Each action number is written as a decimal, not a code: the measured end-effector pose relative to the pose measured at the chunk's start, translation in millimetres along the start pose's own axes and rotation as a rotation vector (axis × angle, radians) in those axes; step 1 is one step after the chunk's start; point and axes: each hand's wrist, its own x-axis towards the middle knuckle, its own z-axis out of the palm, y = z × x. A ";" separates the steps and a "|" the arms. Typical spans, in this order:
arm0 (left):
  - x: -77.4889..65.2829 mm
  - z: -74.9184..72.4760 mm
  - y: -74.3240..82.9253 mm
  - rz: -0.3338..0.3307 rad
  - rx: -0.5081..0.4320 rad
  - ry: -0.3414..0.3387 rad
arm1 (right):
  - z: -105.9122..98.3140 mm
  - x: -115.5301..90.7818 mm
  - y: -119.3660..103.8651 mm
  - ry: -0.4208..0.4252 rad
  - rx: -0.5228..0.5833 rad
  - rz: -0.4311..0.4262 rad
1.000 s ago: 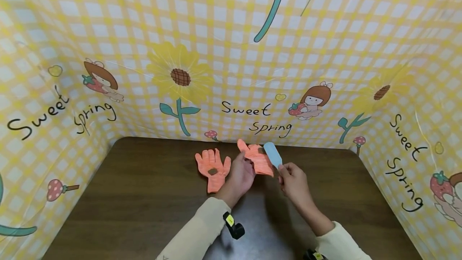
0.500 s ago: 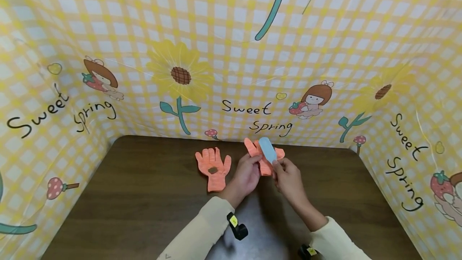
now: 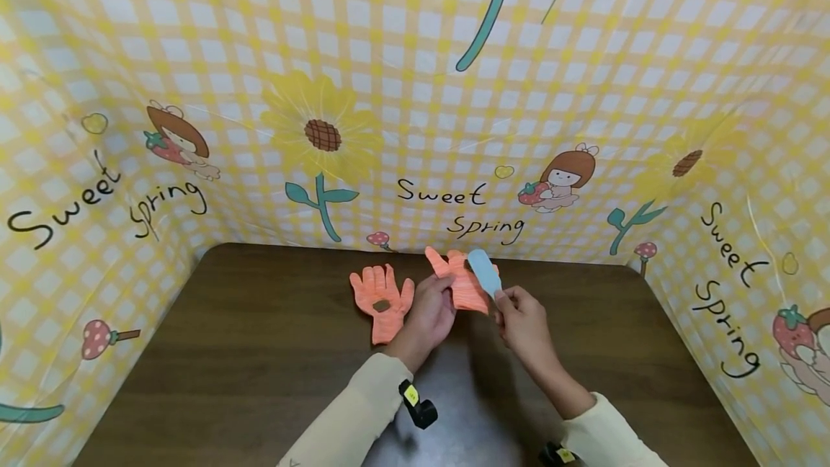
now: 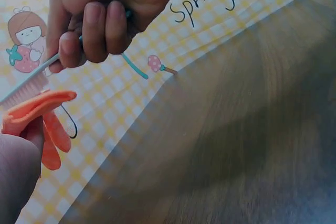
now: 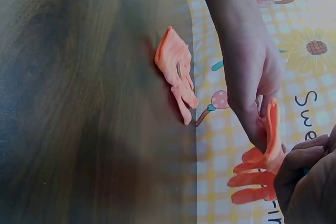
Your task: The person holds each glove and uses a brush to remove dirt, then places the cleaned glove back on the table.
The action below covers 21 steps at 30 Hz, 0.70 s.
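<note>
My left hand [image 3: 433,312] pinches an orange knit glove [image 3: 470,294], held up near the back of the table with its fingers pointing away. In my right hand [image 3: 527,324] is a light blue brush [image 3: 483,271], gripped by its handle. The left wrist view shows the pale bristles [image 4: 32,88] facing down, right at the folded glove [image 4: 39,109]. A dark patch on the held glove is partly covered by the brush head. Left of my hands, a second orange glove [image 3: 387,328] lies flat, with a dark oval patch on its palm.
The dark brown wooden table [image 3: 259,380] ends at a yellow checked cloth [image 3: 428,128] printed with flowers and girls, which rises behind it and on both sides. Black straps with wrist cameras [image 3: 420,409] sit on both sleeves.
The held glove and brush went right then back left, the glove turning between frames. The brush shifted over the glove, its head now slightly right of half a second ago. The flat glove stayed put.
</note>
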 end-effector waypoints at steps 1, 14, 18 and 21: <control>0.2 -0.8 0.4 -0.002 0.010 -0.004 | -0.8 0.2 0.6 0.004 -0.004 0.000; 0.2 -1.8 -1.6 0.015 0.075 -0.039 | -3.8 3.6 -4.2 -0.003 0.035 0.000; -3.6 5.6 -4.5 0.007 0.075 -0.079 | 4.9 5.2 -4.3 -0.037 0.026 -0.001; -5.1 7.1 -3.2 0.008 0.044 -0.069 | 6.2 4.7 -3.6 -0.029 0.008 -0.002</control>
